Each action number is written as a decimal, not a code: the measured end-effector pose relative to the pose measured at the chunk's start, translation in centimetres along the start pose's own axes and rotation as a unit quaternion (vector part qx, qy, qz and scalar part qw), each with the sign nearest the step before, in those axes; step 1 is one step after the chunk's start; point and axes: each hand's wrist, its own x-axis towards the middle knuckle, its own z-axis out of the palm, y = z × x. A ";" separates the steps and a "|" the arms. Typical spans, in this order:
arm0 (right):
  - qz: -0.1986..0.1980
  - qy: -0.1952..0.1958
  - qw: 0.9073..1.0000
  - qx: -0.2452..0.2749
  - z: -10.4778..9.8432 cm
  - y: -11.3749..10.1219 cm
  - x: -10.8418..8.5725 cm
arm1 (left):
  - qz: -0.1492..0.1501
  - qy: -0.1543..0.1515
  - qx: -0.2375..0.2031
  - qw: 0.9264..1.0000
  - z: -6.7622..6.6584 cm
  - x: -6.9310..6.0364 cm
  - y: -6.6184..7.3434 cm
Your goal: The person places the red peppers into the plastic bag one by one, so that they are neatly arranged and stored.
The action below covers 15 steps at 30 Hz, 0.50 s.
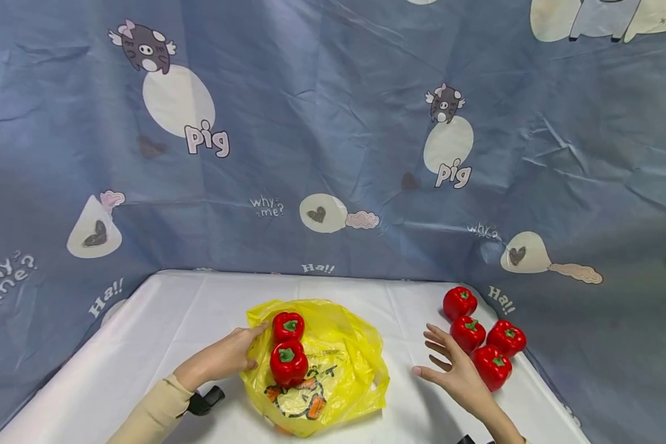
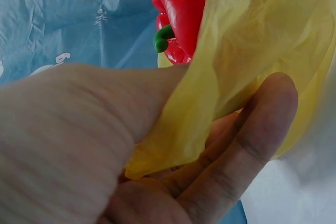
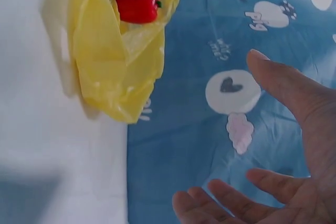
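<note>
Head view first: a yellow bag point(image 1: 355, 361) lies spread on the white table point(image 1: 189, 320), with two red peppers together over its left half, the farther pepper point(image 1: 280, 325) right up against the nearer pepper point(image 1: 288, 375). (Whether they sit inside the bag's mouth or on top of it, I can't tell from here.) On the bag's left rim is the left hand point(image 1: 226, 356), fingers reaching in beside those peppers, a black strap device point(image 1: 204, 402) at its wrist. Across on the right, the right hand point(image 1: 459, 377) floats with fingers spread and thumb well apart, nothing in its grasp, near a cluster of four red peppers point(image 1: 491, 368) by the table's right edge. Behind it all hangs a blue cloth point(image 1: 333, 148) printed with pigs.

Over to the left wrist: here's the grip! The bag's edge runs between thumb and fingers, nearly closed on the thin plastic, one finger lying fairly straight along the outside. Red peppers shine just beyond the yellow film.

And the right wrist: a wide gap between thumb and gently bent fingers, nothing held. The bag, red peppers at its opening, stands apart from this hand, toward the upper left.
</note>
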 end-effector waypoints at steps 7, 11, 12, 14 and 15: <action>-0.031 0.018 0.999 -0.009 -1.8 0.4 -0.4 | 0.009 -0.001 0.000 1.000 -0.1 -0.1 -0.1; -0.038 0.022 0.999 0.002 -3.0 0.6 -0.6 | 0.012 -0.002 0.001 1.000 -0.2 0.0 -0.1; -0.039 0.025 0.999 0.001 -3.3 0.6 -0.6 | 0.012 -0.002 0.001 1.000 -0.2 0.0 -0.1; -0.033 0.032 0.999 -0.002 -4.0 0.7 -0.7 | 0.011 -0.001 0.000 1.000 -0.2 0.0 -0.1; -0.030 0.038 0.999 -0.007 -4.4 0.7 -0.8 | 0.009 -0.001 0.000 1.000 -0.2 0.0 -0.1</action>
